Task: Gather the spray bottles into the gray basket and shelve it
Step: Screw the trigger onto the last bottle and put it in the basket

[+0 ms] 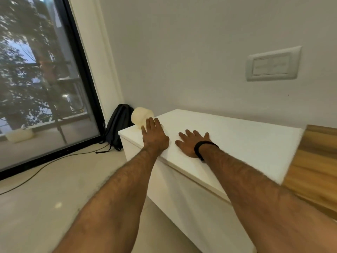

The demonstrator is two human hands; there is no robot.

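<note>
- Left hand [155, 136] and right hand [191, 144] both lie flat, fingers spread, gripping nothing, near the front-left edge of the white cabinet [246, 143].
- Cream lamp [141, 116] sits just past the left fingertips.
- Bare top stretches right of the right hand.
- Can't spot any spray bottles, basket or readable writing.

Two bare, hairy forearms, no sleeves, black band [201, 148] around the right wrist

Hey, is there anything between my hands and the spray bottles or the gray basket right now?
That cannot be judged: no spray bottle or gray basket is in view. Both hands, left and right, lie flat and open on the white cabinet top, with only a cream lamp just beyond the left hand.
</note>
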